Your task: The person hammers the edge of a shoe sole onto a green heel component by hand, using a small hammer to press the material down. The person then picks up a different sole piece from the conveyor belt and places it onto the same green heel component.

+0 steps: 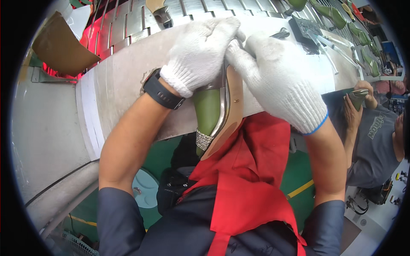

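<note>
A green high-heeled shoe [207, 112] hangs over the near edge of the workbench, its toe pointing down towards me. It has a tan sole [235, 96], a silvery edge and a sparkling band across the toe. My left hand [204, 51], in a white knitted glove, closes round the heel end. From the other side my right hand [277, 74], gloved alike, holds the same end. Their fingertips meet at the top and hide the heel itself. Whether something small is pinched there, I cannot tell.
Beyond the pale workbench [128, 72] runs a slatted metal conveyor [128, 21] with a shoe part on it. At right lie a black box [304, 33], blue-white tools [331, 51] and several green shoes [329, 15]. A co-worker [371, 136] holds another green shoe. A brown sheet [64, 45] stands at left.
</note>
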